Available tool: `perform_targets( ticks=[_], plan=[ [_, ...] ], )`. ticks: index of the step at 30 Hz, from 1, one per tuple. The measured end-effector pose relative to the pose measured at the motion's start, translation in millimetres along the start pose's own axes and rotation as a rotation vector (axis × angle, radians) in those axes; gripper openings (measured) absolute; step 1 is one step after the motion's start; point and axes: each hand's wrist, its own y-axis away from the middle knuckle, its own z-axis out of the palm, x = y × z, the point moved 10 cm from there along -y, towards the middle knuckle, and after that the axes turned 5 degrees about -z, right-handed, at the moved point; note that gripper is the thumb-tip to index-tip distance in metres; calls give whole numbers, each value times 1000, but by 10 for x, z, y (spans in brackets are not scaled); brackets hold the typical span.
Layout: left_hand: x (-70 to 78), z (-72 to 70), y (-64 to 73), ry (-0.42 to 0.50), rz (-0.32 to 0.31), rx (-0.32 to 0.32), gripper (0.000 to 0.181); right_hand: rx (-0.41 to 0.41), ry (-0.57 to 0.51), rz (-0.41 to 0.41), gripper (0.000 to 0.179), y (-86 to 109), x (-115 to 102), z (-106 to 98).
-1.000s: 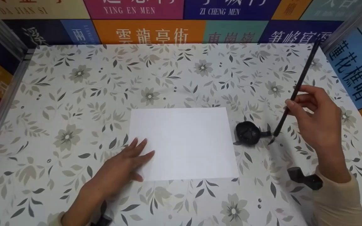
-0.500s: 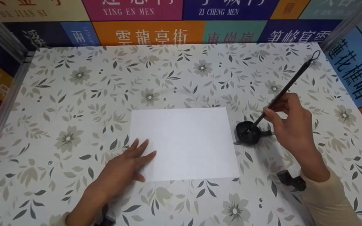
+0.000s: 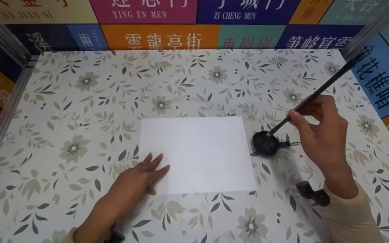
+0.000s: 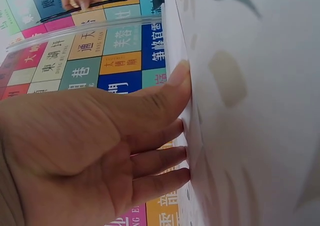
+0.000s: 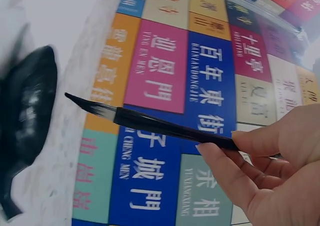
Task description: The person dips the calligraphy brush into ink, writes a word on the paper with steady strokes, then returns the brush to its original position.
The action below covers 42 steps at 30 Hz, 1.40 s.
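Near a black dish (image 3: 264,147), the right hand (image 3: 327,138) pinches a brush (image 3: 329,82); the left hand (image 3: 133,182) rests outspread on paper (image 3: 208,153).

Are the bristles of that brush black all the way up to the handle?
No, the right wrist view shows the bristles dark at the tip but pale where they meet the handle.

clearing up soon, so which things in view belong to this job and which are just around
Seem part of the job:
- brush, pinched in the right hand
- black dish, beside the paper
- white paper, left hand resting on it

Just around:
- floral table covering
- printed wall panels
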Motion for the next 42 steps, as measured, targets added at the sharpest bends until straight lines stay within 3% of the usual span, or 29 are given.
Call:
perform_targets(
  ticks=[6,11,15,25,42],
  plan=[
    [-50,-39,-16,-5,10,14,64,25,-127,-26,40,-208,-180,232],
    [-46,-72,-43,1,33,33,63,22,-245,-39,35,-334,-287,569],
    [-51,-69,-49,7,26,33,60,-11,-286,-94,33,-371,-487,878],
    [-47,-68,-38,2,25,33,62,-69,-345,-264,32,-414,-906,1460],
    [-36,-33,-10,-8,30,27,63,-109,-342,-322,31,-451,-1080,2141]
  ],
)
